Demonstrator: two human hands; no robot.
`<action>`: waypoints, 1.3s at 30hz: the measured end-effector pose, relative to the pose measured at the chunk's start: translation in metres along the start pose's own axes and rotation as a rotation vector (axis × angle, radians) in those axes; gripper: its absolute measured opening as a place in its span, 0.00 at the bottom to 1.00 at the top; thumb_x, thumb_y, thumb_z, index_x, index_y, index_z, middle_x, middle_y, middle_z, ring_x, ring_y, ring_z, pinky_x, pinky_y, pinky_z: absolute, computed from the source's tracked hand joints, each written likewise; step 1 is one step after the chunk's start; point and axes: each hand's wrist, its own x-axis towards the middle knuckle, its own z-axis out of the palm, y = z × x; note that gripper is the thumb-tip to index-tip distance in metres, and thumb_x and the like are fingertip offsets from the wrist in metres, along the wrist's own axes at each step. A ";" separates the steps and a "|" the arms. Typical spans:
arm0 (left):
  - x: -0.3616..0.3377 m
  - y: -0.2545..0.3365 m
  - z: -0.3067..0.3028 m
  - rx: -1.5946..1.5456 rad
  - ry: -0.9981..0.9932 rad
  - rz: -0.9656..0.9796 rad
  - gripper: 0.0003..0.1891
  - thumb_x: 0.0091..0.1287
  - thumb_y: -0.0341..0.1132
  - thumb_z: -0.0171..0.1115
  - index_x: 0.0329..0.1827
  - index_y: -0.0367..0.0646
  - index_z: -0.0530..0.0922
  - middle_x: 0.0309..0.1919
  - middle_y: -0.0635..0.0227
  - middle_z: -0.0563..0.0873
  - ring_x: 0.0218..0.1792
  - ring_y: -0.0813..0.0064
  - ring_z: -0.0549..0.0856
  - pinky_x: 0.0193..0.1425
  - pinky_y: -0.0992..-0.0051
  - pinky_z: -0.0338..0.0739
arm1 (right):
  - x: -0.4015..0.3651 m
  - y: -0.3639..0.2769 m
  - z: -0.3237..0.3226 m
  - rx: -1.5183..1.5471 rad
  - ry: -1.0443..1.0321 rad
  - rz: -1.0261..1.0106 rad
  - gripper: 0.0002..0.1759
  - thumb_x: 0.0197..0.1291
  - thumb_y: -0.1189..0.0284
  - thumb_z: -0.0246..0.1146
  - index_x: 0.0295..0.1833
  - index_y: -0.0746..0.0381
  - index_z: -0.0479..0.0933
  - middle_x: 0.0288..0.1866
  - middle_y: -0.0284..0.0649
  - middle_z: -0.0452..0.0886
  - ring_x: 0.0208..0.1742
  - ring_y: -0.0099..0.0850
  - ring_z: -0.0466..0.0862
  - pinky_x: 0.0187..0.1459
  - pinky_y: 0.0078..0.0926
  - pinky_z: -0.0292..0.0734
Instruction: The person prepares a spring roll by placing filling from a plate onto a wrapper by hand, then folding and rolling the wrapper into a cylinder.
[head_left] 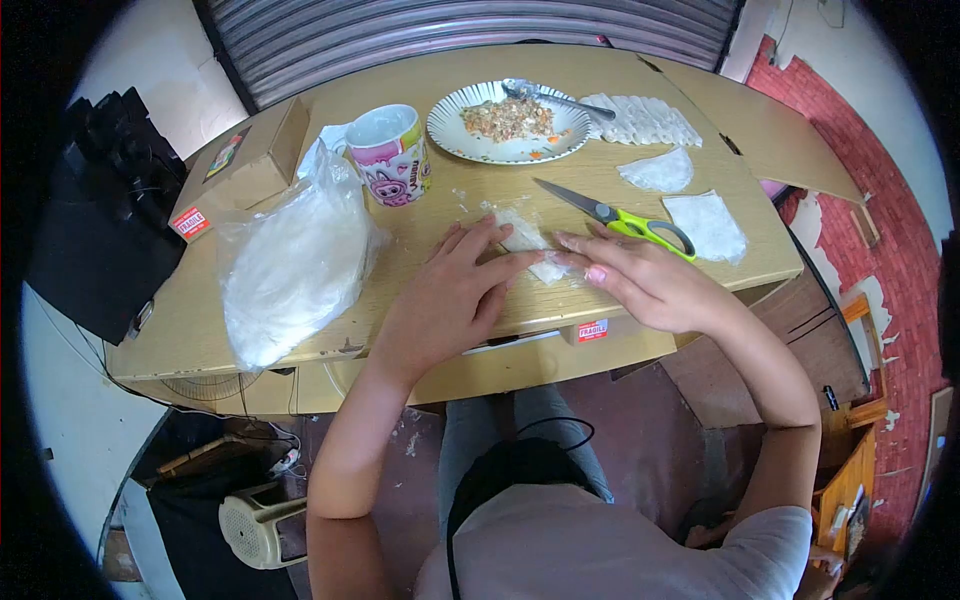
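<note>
1. Left hand [450, 300], right hand [650, 285]: fingers [485, 240] outstretched and flat, gripping nothing, pressing a wrapper sheet [527, 240] onto the counter [590, 175], near its front edge.
2. Green-handled scissors [620, 220]: just beside the right hand.
3. Plastic bag [290, 260]: white wrappers inside.
4. Mug [390, 155]: contents hidden.
5. Paper plate [440, 125]: minced filling [508, 120], spoon [550, 97].

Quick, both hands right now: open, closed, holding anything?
Left hand: open, flat, fingertips resting on the white wrapper.
Right hand: open, flat, fingertips on the same wrapper, gripping nothing.
</note>
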 end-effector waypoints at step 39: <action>-0.001 -0.002 0.001 -0.020 -0.028 -0.013 0.23 0.73 0.30 0.62 0.71 0.56 0.83 0.70 0.51 0.81 0.76 0.46 0.75 0.83 0.48 0.65 | 0.037 -0.001 -0.016 -0.019 -0.074 0.088 0.32 0.86 0.50 0.40 0.82 0.57 0.68 0.81 0.51 0.73 0.83 0.63 0.64 0.81 0.51 0.63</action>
